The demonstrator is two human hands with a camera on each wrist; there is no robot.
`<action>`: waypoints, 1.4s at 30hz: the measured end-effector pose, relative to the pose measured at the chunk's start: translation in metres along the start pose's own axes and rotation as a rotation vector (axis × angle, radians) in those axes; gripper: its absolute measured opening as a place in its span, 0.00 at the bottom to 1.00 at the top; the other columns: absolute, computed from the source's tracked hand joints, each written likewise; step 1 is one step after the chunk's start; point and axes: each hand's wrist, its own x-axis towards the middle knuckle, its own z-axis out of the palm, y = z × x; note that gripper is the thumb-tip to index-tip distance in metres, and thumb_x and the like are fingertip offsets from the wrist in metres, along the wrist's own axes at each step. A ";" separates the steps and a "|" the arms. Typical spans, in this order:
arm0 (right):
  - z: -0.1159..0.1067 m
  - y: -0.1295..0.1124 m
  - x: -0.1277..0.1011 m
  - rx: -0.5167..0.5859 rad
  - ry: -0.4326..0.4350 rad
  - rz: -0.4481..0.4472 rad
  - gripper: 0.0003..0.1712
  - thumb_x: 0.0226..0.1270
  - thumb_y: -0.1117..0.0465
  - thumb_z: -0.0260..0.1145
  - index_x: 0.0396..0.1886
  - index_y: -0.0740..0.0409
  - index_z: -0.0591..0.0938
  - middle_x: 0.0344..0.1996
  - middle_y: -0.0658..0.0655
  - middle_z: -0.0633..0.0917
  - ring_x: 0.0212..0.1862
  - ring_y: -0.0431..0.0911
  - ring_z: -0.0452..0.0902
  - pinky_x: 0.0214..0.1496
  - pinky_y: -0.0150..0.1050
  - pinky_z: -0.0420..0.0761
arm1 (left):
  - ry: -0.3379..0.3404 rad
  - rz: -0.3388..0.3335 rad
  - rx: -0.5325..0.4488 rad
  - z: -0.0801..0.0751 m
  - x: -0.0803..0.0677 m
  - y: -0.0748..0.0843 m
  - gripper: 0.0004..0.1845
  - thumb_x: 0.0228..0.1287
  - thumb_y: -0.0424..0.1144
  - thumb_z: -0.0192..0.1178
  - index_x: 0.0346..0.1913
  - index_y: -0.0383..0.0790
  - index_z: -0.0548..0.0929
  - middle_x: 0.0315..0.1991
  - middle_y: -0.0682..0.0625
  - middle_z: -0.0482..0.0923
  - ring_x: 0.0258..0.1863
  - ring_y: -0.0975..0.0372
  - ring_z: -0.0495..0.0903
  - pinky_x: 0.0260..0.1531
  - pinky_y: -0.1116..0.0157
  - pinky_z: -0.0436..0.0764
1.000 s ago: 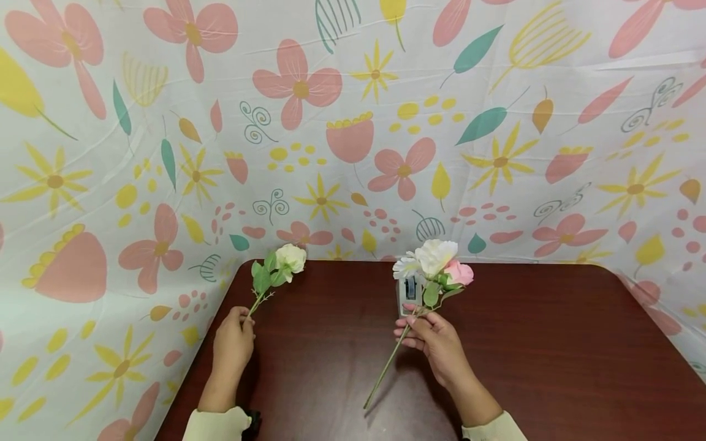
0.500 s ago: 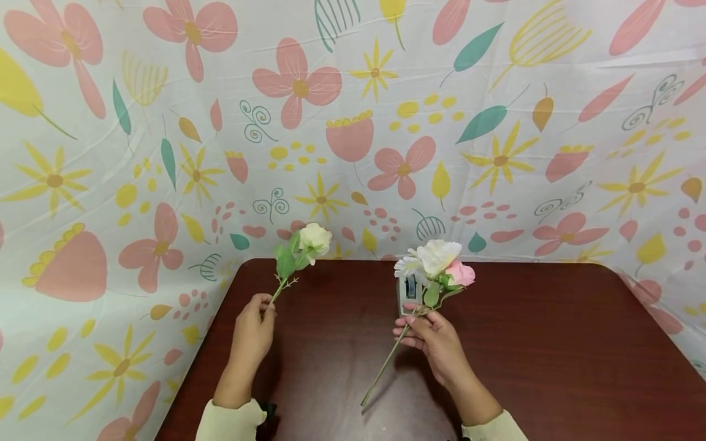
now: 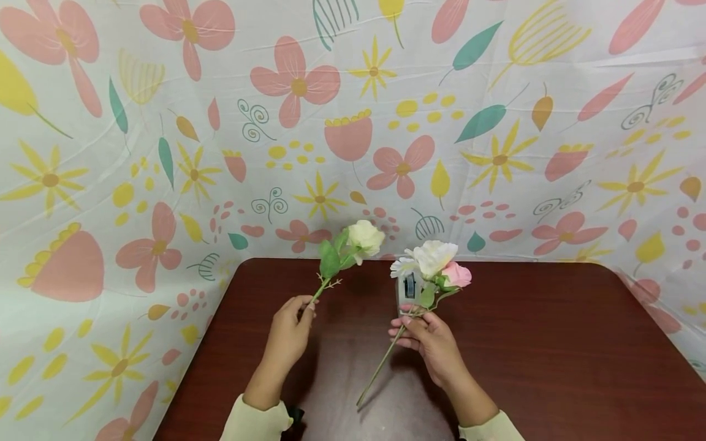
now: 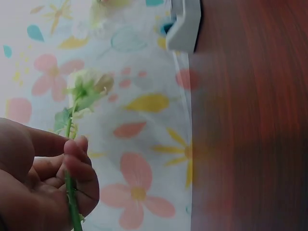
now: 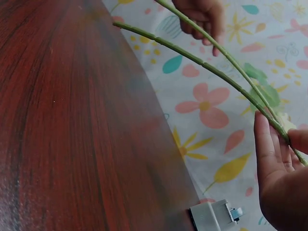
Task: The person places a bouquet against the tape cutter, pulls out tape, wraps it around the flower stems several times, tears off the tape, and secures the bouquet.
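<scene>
My left hand (image 3: 289,329) pinches the green stem of a white rose (image 3: 366,240) between thumb and fingers, with the bloom tilted up and to the right. In the left wrist view, the stem (image 4: 72,192) runs down through the curled fingers. My right hand (image 3: 432,346) holds a small bunch by its stems: a white flower (image 3: 436,258) with broad petals and a pink rose (image 3: 456,275) beside it. Two long green stems (image 5: 207,66) show above that hand in the right wrist view. The two hands are apart, the rose left of the bunch.
A grey tape dispenser (image 3: 409,286) stands on the dark red-brown table (image 3: 551,343) behind the right hand, partly hidden by the bunch. Flower-printed cloth (image 3: 353,184) hangs along the back and left side of the table.
My left hand has moved right with the white rose, from the table's left edge toward the bunch. The right hand and its flowers have hardly moved.
</scene>
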 end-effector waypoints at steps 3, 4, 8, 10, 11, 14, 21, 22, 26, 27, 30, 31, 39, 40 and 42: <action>0.000 0.000 0.000 0.000 0.008 -0.004 0.13 0.78 0.64 0.58 0.58 0.59 0.76 0.39 0.53 0.90 0.41 0.46 0.90 0.45 0.39 0.88 | -0.033 0.026 -0.049 0.010 -0.003 0.007 0.07 0.76 0.35 0.56 0.48 0.40 0.83 0.35 0.49 0.81 0.29 0.65 0.79 0.30 0.70 0.81; 0.000 0.000 0.000 -0.001 0.016 -0.002 0.13 0.78 0.64 0.58 0.58 0.60 0.75 0.39 0.53 0.90 0.42 0.46 0.90 0.45 0.39 0.88 | -0.045 0.032 -0.073 0.013 -0.003 0.010 0.07 0.76 0.34 0.55 0.47 0.40 0.83 0.36 0.48 0.81 0.29 0.65 0.80 0.30 0.68 0.82; 0.000 -0.001 0.000 -0.005 0.051 0.000 0.19 0.78 0.63 0.58 0.61 0.68 0.71 0.39 0.53 0.90 0.42 0.46 0.90 0.45 0.39 0.87 | -0.112 0.048 -0.145 0.025 -0.007 0.016 0.07 0.78 0.33 0.52 0.49 0.38 0.80 0.39 0.43 0.80 0.31 0.64 0.82 0.33 0.67 0.86; 0.000 0.000 0.001 0.000 0.072 -0.001 0.19 0.79 0.62 0.58 0.61 0.68 0.71 0.40 0.55 0.90 0.43 0.47 0.90 0.45 0.39 0.87 | -0.152 0.049 -0.180 0.030 -0.008 0.020 0.08 0.79 0.33 0.49 0.51 0.37 0.78 0.40 0.40 0.81 0.32 0.63 0.84 0.35 0.66 0.87; 0.000 0.000 0.001 0.002 0.078 -0.005 0.19 0.79 0.62 0.57 0.62 0.69 0.71 0.41 0.56 0.90 0.43 0.47 0.90 0.45 0.39 0.87 | -0.174 0.052 -0.185 0.033 -0.009 0.022 0.08 0.80 0.33 0.48 0.51 0.37 0.77 0.41 0.39 0.81 0.33 0.62 0.85 0.35 0.67 0.86; 0.000 0.000 0.002 0.017 0.108 -0.017 0.20 0.79 0.62 0.57 0.62 0.69 0.70 0.41 0.56 0.90 0.44 0.48 0.90 0.46 0.40 0.87 | -0.231 0.057 -0.199 0.039 -0.013 0.028 0.08 0.82 0.35 0.45 0.52 0.38 0.74 0.43 0.37 0.81 0.36 0.58 0.87 0.37 0.65 0.87; 0.000 -0.001 0.003 0.054 0.189 -0.062 0.26 0.79 0.62 0.57 0.65 0.77 0.65 0.39 0.55 0.90 0.41 0.45 0.90 0.44 0.39 0.88 | -0.314 0.091 -0.180 0.053 -0.021 0.039 0.07 0.82 0.36 0.45 0.50 0.41 0.73 0.45 0.41 0.84 0.43 0.55 0.88 0.40 0.64 0.87; 0.000 -0.001 0.003 0.055 0.196 -0.065 0.26 0.79 0.62 0.58 0.65 0.77 0.65 0.39 0.56 0.90 0.41 0.45 0.90 0.44 0.39 0.88 | -0.322 0.095 -0.175 0.056 -0.022 0.041 0.07 0.82 0.37 0.45 0.50 0.41 0.73 0.45 0.41 0.84 0.44 0.56 0.88 0.39 0.65 0.87; -0.001 -0.002 0.004 0.051 0.201 -0.056 0.25 0.79 0.62 0.58 0.65 0.75 0.66 0.40 0.55 0.90 0.43 0.45 0.90 0.45 0.38 0.87 | -0.325 0.121 -0.159 0.068 -0.023 0.045 0.07 0.81 0.36 0.46 0.51 0.39 0.74 0.46 0.42 0.85 0.44 0.58 0.88 0.38 0.70 0.85; 0.000 -0.002 0.004 0.047 0.198 -0.052 0.25 0.79 0.62 0.58 0.66 0.75 0.66 0.40 0.54 0.90 0.43 0.45 0.89 0.46 0.38 0.87 | -0.324 0.128 -0.156 0.070 -0.023 0.046 0.07 0.81 0.36 0.47 0.51 0.39 0.74 0.46 0.42 0.85 0.44 0.57 0.88 0.37 0.71 0.84; 0.000 -0.002 0.003 0.037 0.196 -0.039 0.25 0.78 0.61 0.58 0.66 0.73 0.67 0.41 0.52 0.90 0.45 0.44 0.89 0.47 0.37 0.87 | -0.330 0.143 -0.139 0.079 -0.022 0.049 0.07 0.81 0.37 0.47 0.52 0.42 0.74 0.45 0.44 0.85 0.43 0.56 0.88 0.37 0.71 0.83; 0.000 -0.002 0.002 0.034 0.196 -0.035 0.26 0.78 0.61 0.58 0.66 0.74 0.67 0.41 0.52 0.90 0.45 0.43 0.89 0.47 0.37 0.87 | -0.332 0.146 -0.124 0.081 -0.022 0.050 0.07 0.81 0.38 0.47 0.52 0.44 0.74 0.45 0.45 0.85 0.43 0.57 0.88 0.37 0.71 0.82; -0.001 -0.002 0.003 0.031 0.187 -0.020 0.27 0.78 0.63 0.58 0.68 0.76 0.66 0.40 0.50 0.90 0.46 0.41 0.89 0.47 0.37 0.87 | -0.376 0.136 -0.082 0.094 -0.021 0.056 0.13 0.81 0.41 0.49 0.61 0.47 0.75 0.45 0.45 0.84 0.35 0.64 0.85 0.31 0.72 0.80; -0.001 -0.002 0.003 0.030 0.186 -0.019 0.26 0.78 0.63 0.58 0.67 0.75 0.66 0.40 0.49 0.91 0.46 0.41 0.89 0.47 0.37 0.87 | -0.389 0.125 -0.097 0.095 -0.021 0.056 0.13 0.80 0.41 0.50 0.62 0.47 0.75 0.46 0.44 0.84 0.33 0.64 0.85 0.30 0.72 0.80; -0.001 -0.001 0.003 0.027 0.188 -0.018 0.24 0.78 0.63 0.58 0.66 0.73 0.67 0.40 0.49 0.90 0.46 0.41 0.89 0.47 0.37 0.87 | -0.414 0.096 -0.137 0.098 -0.021 0.055 0.14 0.81 0.42 0.50 0.63 0.48 0.76 0.46 0.44 0.82 0.31 0.63 0.85 0.28 0.73 0.81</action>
